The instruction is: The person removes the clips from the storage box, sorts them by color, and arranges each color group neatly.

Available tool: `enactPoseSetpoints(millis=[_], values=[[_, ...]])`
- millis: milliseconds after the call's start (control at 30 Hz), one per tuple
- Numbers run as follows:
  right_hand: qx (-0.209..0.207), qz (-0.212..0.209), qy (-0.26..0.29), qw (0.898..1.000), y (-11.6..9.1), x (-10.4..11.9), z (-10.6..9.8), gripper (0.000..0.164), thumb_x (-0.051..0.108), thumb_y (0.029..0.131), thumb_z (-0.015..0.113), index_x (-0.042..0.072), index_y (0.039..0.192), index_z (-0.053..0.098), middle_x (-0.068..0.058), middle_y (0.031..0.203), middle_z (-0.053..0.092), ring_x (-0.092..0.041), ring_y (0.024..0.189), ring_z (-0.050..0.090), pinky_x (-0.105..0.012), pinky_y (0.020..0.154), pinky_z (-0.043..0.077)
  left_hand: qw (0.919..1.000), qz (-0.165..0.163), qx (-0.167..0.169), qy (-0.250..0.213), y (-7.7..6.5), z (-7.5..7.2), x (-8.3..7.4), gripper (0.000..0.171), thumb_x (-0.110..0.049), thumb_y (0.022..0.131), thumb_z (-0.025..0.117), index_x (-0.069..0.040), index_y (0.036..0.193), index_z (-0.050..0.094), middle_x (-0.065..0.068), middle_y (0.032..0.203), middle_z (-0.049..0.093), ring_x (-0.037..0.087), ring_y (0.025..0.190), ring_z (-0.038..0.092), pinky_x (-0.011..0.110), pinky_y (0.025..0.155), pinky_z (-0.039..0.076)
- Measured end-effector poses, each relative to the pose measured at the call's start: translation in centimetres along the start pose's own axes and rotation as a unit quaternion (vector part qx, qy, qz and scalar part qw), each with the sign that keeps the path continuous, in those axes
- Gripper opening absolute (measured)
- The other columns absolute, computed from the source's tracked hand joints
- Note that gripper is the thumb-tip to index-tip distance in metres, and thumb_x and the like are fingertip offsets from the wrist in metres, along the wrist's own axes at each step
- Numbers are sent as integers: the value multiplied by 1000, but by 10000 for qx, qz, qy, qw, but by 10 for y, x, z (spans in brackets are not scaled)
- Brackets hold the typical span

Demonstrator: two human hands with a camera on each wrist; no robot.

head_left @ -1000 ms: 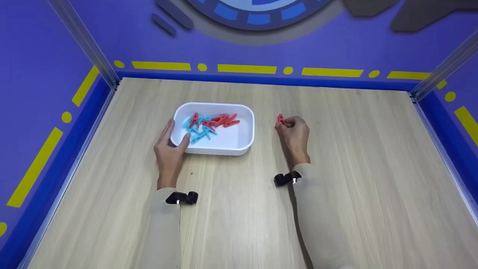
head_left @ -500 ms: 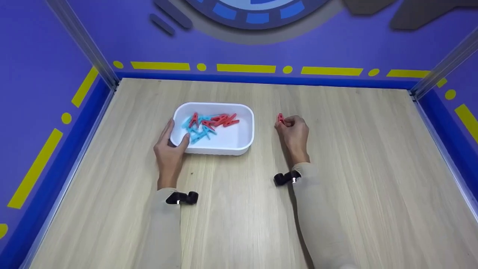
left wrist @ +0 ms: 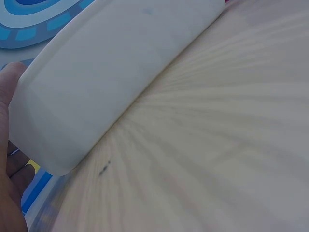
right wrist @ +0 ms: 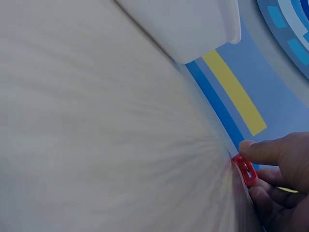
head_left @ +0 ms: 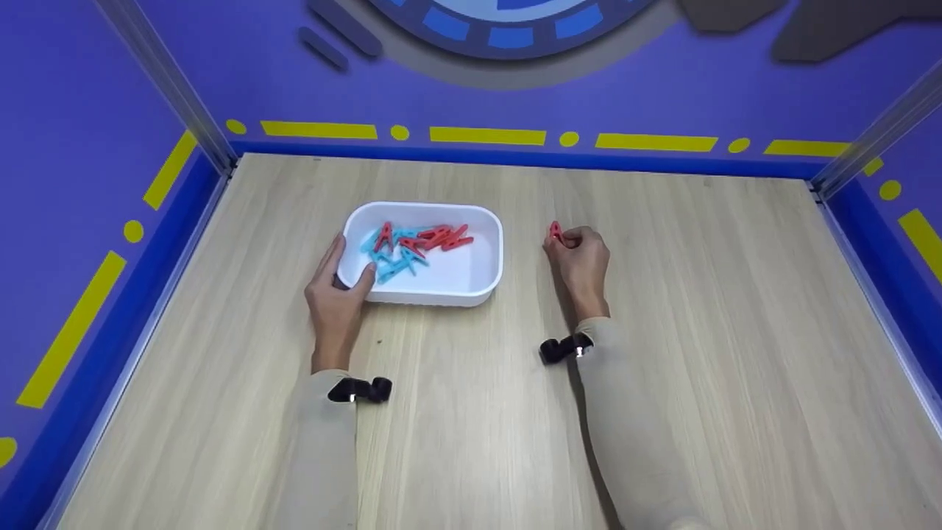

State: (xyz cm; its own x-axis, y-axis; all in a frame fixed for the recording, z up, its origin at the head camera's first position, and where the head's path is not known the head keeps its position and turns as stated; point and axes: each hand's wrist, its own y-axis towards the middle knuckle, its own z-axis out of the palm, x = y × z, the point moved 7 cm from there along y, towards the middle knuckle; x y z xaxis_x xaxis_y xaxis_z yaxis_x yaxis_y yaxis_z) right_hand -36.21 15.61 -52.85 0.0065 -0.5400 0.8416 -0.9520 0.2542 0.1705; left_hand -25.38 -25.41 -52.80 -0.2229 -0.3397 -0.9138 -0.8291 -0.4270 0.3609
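A white rectangular tub [head_left: 434, 298] stands on the wooden table, with several red clothespins [head_left: 436, 237] and light blue clothespins [head_left: 396, 266] lying loose inside. My left hand [head_left: 335, 302] grips the tub's near left corner, thumb over the rim and fingers along the outer left side; the left wrist view shows the thumb at the tub wall [left wrist: 91, 82]. To the right of the tub, my right hand [head_left: 581, 269] pinches one red clothespin [head_left: 555, 231] between thumb and fingers, close over the table. In the right wrist view this clothespin [right wrist: 246, 170] sits at the thumb tip.
The pale wooden table [head_left: 471, 412] is bordered by blue-purple panels [head_left: 471, 96] with yellow markings at the back and both sides. Metal posts [head_left: 176, 88] stand at the back corners. Small black cameras [head_left: 360, 390] are strapped at both wrists.
The red clothespin in my right hand has tipped up very slightly. The left hand and the tub hold their place.
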Motion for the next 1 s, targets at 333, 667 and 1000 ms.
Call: enactPoseSetpoints(millis=[333,667,1000], values=[[160,153,44,9997,1,5,-2,27,11,95,79,-8,112,72,-19,101,71,-27,93,66,-30,77,52,10000,-71,-25,-34,3,-3,-2,70,-13,89,88,-2,151,57,10,156,55,21,150,43,24,123,32],[737,-217,440,9961,-13,25,-8,33,11,98,76,-8,125,68,-18,114,71,-28,103,67,-30,86,53,10000,23,-17,-33,0,-4,1,69,-18,90,88,-4,151,58,8,156,55,20,149,45,25,122,34],[1534,-982,595,9815,-19,64,-6,36,10,97,78,-5,129,68,-21,126,70,-29,115,67,-38,101,57,10000,34,-2,65,1,0,-1,71,-16,90,88,-1,151,56,10,156,54,22,149,44,25,123,31]])
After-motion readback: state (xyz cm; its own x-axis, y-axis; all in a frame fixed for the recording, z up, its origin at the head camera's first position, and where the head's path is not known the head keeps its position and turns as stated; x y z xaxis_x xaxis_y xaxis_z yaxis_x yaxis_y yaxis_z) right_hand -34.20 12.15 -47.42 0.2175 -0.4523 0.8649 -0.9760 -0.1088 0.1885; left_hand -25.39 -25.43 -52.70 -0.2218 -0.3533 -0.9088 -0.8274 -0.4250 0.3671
